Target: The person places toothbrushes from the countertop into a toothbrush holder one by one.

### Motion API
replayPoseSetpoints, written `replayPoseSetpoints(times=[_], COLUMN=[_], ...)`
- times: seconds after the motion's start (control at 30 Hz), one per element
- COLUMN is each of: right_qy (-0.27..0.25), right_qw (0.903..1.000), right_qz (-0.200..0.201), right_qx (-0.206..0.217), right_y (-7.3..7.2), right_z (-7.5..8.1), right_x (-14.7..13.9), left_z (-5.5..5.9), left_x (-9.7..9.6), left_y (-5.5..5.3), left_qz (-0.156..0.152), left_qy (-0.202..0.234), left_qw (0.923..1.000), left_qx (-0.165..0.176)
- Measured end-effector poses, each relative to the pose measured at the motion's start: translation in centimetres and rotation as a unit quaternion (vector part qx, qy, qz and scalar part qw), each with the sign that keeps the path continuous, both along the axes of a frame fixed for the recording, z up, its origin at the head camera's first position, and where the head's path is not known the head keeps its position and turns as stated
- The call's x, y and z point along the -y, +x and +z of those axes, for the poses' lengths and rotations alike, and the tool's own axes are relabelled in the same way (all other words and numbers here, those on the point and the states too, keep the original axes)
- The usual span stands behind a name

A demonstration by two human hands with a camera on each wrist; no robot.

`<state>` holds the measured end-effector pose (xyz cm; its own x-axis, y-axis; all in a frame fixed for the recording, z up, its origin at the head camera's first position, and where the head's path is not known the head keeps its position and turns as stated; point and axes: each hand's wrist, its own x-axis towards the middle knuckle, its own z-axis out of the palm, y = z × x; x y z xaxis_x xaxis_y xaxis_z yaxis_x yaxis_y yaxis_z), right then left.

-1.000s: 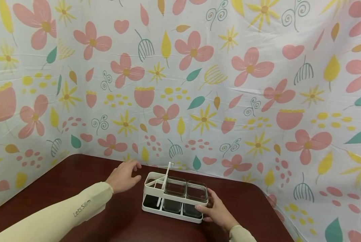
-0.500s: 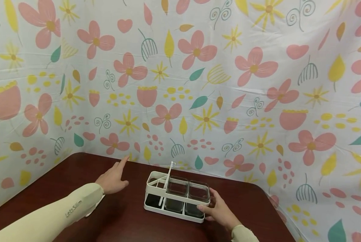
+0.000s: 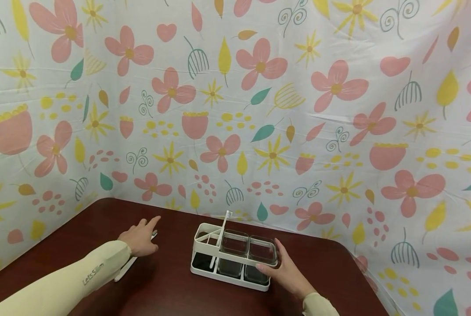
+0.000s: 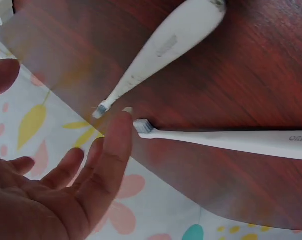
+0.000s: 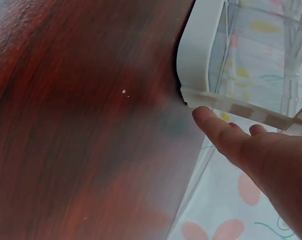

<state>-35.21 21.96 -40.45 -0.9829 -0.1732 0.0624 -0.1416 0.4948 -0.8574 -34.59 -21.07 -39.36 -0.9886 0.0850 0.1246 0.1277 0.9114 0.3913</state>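
My left hand (image 3: 138, 238) hovers at the left with its fingers spread and nothing held. Two white toothbrushes lie by it in the left wrist view: a thick-handled toothbrush (image 4: 166, 47) and a slimmer toothbrush (image 4: 231, 140) with lettering. The index fingertip comes right beside their heads. In the head view the hand hides much of them. A white toothbrush holder (image 3: 230, 285) stands on the table, with two clear cups (image 3: 262, 250) and an upright white toothbrush (image 3: 224, 226) in its left compartment. My right hand (image 3: 286, 272) grips the holder's right end, thumb in front, other fingers behind.
The dark red-brown wooden table (image 3: 172, 289) has rounded far corners. A white curtain (image 3: 235, 109) printed with flowers hangs close behind its far and left edges.
My left hand has drawn away from the holder leftward, to over the toothbrushes lying on the table. The right hand keeps its hold. The whole head view has shifted slightly.
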Motion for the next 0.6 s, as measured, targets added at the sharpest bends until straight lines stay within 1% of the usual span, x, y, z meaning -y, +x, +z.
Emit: replayPoseSetpoints(times=[0.07, 0.17, 0.3, 0.4, 0.6], right_qy=[0.002, -0.016, -0.044, -0.045, -0.045], right_qw=[1.0, 0.9998, 0.999, 0.999, 0.9988], right_qz=[0.001, 0.003, 0.004, 0.004, 0.011], right_qx=[-0.008, -0.012, -0.001, 0.004, 0.013], right_y=[-0.1, -0.1, -0.1, -0.2, -0.2], right_z=[0.0, -0.1, -0.3, -0.3, 0.0], right_x=[0.0, 0.0, -0.1, -0.1, -0.2], left_z=[-0.4, -0.9, -1.5, -1.8, -2.1], left_x=[0.3, 0.8, 1.2, 1.5, 1.7], left_y=[-0.1, -0.2, -0.4, -0.5, -0.7], left_qz=[0.005, 0.01, 0.013, 0.01, 0.009], left_qy=[-0.004, -0.007, -0.015, -0.025, -0.028], left_qw=[0.9999, 0.9995, 0.9987, 0.9985, 0.9984], left_qx=[0.01, 0.03, 0.047, 0.047, 0.048])
